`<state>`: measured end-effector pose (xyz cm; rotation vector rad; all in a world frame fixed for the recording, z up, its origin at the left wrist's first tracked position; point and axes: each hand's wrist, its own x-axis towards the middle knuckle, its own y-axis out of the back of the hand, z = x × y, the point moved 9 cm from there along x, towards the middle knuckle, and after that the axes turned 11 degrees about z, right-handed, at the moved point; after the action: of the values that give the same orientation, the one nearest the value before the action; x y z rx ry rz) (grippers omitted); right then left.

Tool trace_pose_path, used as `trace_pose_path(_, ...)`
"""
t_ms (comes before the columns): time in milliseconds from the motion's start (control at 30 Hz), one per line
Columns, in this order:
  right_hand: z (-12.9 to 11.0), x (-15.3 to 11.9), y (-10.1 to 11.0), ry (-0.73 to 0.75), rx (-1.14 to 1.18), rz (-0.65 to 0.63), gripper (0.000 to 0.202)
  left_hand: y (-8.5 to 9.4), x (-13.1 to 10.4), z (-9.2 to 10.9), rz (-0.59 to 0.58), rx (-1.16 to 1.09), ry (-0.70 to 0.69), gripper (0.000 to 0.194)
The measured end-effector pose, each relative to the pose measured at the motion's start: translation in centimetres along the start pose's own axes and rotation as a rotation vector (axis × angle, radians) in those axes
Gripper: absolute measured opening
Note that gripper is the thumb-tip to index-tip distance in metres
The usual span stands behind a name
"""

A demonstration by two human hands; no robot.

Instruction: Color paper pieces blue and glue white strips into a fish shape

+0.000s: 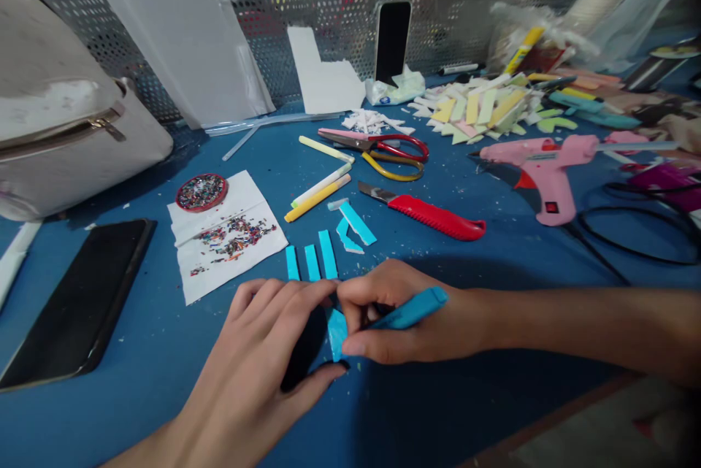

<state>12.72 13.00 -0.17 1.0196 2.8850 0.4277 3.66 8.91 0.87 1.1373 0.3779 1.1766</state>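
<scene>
Blue piece (336,329), one: on the table (405,409), between both hands. Slim blue tool (413,309), one: in the right hand (395,289), fingers clamped on it. Left hand (268,336): thumb and forefinger apart, either side of the piece. Red dish (225,193), one: beyond the left fingers, on white paper (247,198); contents, multicoloured bits (200,190). Open room: nearside of the right fingers, to the table's edge.

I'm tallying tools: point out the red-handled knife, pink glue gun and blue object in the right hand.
Red-handled knife (424,212), head view: handle.
Pink glue gun (553,163), head view: body.
Blue object (414,309), head view: visible shaft.
</scene>
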Motion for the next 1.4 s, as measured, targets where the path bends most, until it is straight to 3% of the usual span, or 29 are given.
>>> trace_pose_path(467, 0.10, -0.04, 0.29, 0.019, 0.002, 0.030, 0.022, 0.13, 0.17, 0.11, -0.004, -0.010, 0.009, 0.056)
trace_pose_path(1400, -0.22, -0.05, 0.61, 0.061, 0.017, 0.059, 0.031, 0.22, -0.03, 0.00, -0.006, -0.008, 0.017, 0.056)
